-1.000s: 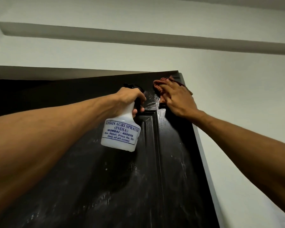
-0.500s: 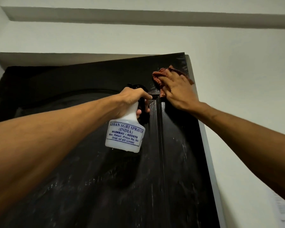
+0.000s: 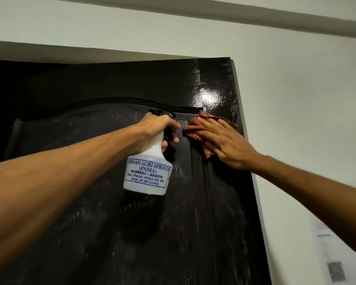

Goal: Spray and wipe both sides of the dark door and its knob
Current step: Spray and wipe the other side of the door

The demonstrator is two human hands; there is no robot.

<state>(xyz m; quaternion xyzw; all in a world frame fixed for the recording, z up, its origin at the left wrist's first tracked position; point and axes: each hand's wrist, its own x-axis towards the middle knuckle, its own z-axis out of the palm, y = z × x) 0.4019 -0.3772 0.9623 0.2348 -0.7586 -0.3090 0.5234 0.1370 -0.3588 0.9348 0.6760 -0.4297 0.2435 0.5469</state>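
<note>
The dark door (image 3: 115, 233) fills the lower left of the view, its upper panel streaked with wet smears and a shiny patch near its top right corner. My left hand (image 3: 155, 130) grips the neck and black trigger of a white spray bottle (image 3: 147, 171) with a blue-printed label, held up close to the door. My right hand (image 3: 224, 141) lies flat with straight fingers on a reddish-brown cloth (image 3: 195, 128), pressing it against the door's right stile. The knob is out of view.
A white wall (image 3: 296, 99) runs along the door's right edge, with a ceiling ledge (image 3: 193, 11) above. A sheet of printed paper (image 3: 329, 254) is stuck to the wall at the lower right.
My right hand and the cloth have slid down the right stile from the door's top corner. The view has dropped, showing more of the top rail. The bottle stays raised.
</note>
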